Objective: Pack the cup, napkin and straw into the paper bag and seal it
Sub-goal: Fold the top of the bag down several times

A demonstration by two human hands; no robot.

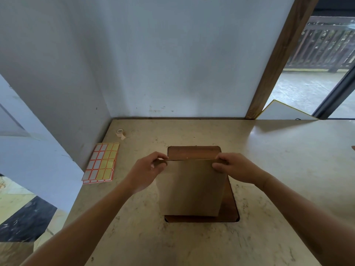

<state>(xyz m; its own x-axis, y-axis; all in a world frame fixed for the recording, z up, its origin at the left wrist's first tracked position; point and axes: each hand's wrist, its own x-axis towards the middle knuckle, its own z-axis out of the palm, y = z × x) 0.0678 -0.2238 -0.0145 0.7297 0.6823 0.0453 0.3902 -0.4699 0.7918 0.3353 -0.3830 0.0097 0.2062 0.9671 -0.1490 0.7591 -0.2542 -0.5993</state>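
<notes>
A brown paper bag (192, 187) stands upright on a dark wooden tray (194, 151) in the middle of the counter. Its top edge is pressed flat into a straight line. My left hand (148, 169) pinches the left end of that top edge, and my right hand (233, 167) pinches the right end. No cup, napkin or straw shows anywhere; the bag's inside is hidden.
A sheet of red-bordered white and yellow label stickers (100, 163) lies at the counter's left edge. A small roll of tape (120, 133) sits behind it near the wall. A white board (282, 111) leans behind the wooden post (278, 58) at the back right.
</notes>
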